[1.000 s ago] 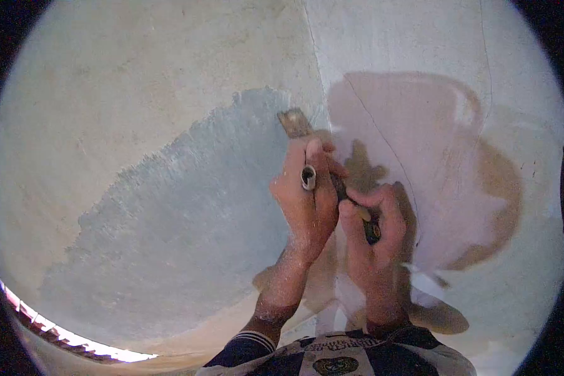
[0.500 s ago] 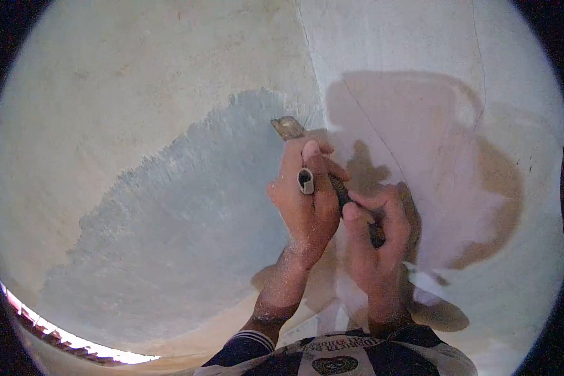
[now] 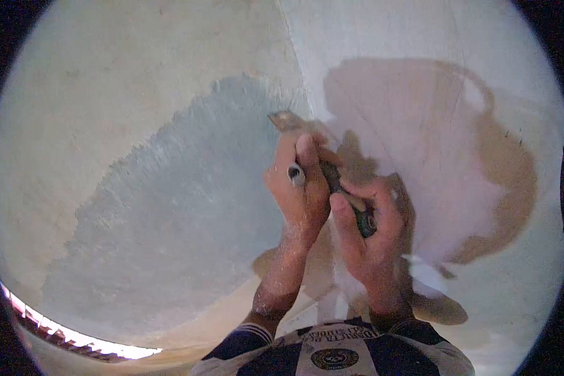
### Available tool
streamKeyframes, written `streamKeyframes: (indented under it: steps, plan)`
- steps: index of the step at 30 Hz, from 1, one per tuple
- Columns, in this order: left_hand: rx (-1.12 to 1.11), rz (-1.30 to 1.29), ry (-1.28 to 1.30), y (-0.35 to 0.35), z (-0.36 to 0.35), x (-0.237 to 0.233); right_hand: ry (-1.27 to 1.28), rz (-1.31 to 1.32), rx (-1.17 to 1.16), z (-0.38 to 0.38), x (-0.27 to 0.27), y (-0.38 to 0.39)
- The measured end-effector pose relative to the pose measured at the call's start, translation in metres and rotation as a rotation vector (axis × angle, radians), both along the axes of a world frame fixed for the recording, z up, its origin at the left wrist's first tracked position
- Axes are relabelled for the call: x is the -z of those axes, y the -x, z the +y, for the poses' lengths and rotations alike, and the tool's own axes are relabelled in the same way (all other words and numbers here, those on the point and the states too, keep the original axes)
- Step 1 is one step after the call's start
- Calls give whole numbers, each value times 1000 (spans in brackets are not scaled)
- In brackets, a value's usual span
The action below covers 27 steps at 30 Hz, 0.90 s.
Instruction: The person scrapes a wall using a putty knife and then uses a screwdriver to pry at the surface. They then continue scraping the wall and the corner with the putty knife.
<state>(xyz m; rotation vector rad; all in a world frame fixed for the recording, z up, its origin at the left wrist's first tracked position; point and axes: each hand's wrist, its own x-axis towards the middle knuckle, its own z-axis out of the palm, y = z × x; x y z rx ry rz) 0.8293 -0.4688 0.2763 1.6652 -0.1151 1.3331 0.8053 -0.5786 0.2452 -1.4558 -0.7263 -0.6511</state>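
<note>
My left hand (image 3: 299,188) is closed around the neck of a flat-bladed scraper (image 3: 283,120); its worn metal blade sticks out beyond the knuckles over the wall by the grey patch (image 3: 169,219). A pale hollow tube end (image 3: 296,175) pokes out between the same hand's fingers; the rest of it is hidden. Lower right, my right hand (image 3: 379,229) curls its thumb and fingers round the dark end of the scraper's handle. Pale dust speckles my left wrist.
A pale wall (image 3: 125,81) fills the view, with a line (image 3: 299,50) running down it. My shadow (image 3: 407,113) falls on the right. A bright gap (image 3: 88,341) shows at lower left. My patterned shirt (image 3: 335,357) is at the bottom.
The view has shifted, so the wall and both hands sit a little farther left and higher. The blade now appears narrower and more edge-on. Both hands keep their hold on the scraper.
</note>
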Motion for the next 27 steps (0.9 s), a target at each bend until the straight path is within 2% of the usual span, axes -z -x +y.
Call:
streamKeyframes:
  steps: [1,4,7,10,14,18,21,24,27]
  plan:
    - [3,-9,17,-2,3,4,-21,2,11,3,2,-3]
    - [-51,-71,-154,-3,7,-7,-18,22,34,5,-1,-3]
    - [-132,-47,-89,3,2,-7,29,34,35,0,-12,5]
    - [-161,-162,-145,-4,15,5,23,-25,-3,7,0,0]
    - [-28,-164,-64,-11,22,-5,0,0,6,27,0,-10]
    - [-43,-88,-58,-7,22,-9,21,79,-16,16,-6,4]
    - [7,-51,-37,-7,20,-14,-11,-58,62,32,-4,-18]
    - [46,6,-6,3,15,-16,12,35,-40,10,-13,8]
    - [-18,34,-40,6,47,-10,28,-2,12,48,2,1]
